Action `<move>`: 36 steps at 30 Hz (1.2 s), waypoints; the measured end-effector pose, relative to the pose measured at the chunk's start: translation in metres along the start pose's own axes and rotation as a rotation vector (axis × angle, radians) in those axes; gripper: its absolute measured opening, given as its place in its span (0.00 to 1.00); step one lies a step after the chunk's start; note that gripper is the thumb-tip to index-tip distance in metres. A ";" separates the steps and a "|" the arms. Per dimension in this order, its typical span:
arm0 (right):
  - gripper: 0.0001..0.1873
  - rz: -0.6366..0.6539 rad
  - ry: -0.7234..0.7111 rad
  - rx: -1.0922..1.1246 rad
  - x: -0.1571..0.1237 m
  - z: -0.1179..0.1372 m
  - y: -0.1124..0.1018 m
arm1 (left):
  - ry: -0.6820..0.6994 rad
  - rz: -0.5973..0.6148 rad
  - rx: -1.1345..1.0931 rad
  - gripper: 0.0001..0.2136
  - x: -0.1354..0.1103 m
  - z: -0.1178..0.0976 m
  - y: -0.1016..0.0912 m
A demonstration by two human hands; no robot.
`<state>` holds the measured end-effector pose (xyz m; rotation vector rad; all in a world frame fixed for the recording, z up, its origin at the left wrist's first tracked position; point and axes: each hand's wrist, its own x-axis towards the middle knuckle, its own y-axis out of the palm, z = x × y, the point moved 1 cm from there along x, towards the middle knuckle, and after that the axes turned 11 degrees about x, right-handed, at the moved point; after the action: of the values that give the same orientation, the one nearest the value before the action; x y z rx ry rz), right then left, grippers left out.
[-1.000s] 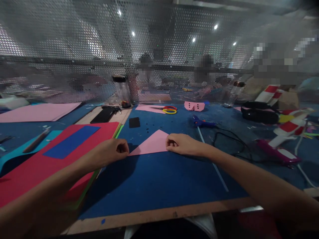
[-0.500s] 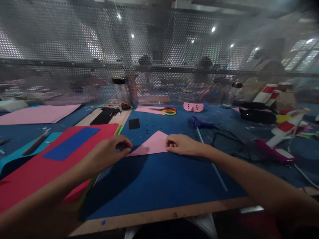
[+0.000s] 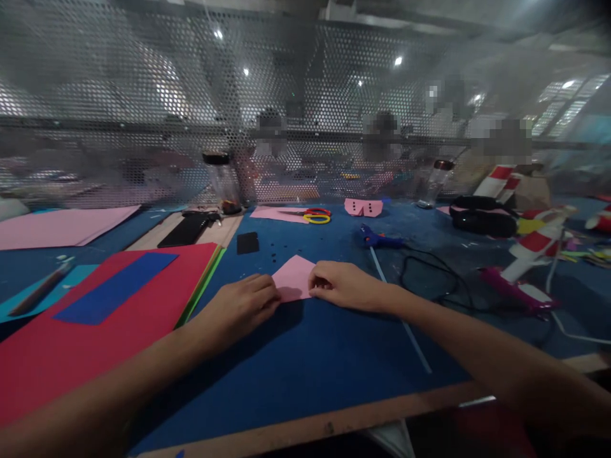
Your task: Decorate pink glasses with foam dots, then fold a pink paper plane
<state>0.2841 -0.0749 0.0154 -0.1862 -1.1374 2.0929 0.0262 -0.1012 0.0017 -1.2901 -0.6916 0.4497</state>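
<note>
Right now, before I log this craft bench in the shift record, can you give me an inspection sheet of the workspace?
Surface: blue mat on a wooden-edged bench, with small scraps scattered on it.
Job's things: folded pink paper piece, flat on the mat between the hands.
Clutter: red card sheet bearing a blue paper rectangle; red-and-yellow-handled scissors; blue glue gun; black phone; clear jar.
Grippers: left hand lies open on the paper's left edge. Right hand has curled fingertips at its right edge; whether they are pinching it cannot be told.
Cables: black cable looped right of the glue gun.
Surroundings: perforated metal screen behind the bench, with blurred people beyond it.
</note>
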 end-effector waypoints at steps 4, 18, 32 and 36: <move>0.04 0.043 -0.072 -0.049 -0.002 0.005 0.001 | 0.013 -0.011 0.019 0.13 0.002 -0.001 0.000; 0.08 -0.030 -0.171 -0.300 0.003 -0.005 0.015 | 0.029 -0.145 -0.057 0.11 0.003 0.001 0.004; 0.06 0.017 -0.086 -0.211 -0.002 0.003 0.011 | -0.083 -0.069 -0.110 0.09 0.001 0.003 0.004; 0.06 0.031 -0.055 -0.190 -0.001 0.003 0.009 | -0.106 -0.041 -0.105 0.10 0.001 0.005 0.004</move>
<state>0.2785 -0.0802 0.0103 -0.2383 -1.3752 2.0271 0.0236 -0.0961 -0.0011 -1.3554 -0.8383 0.4563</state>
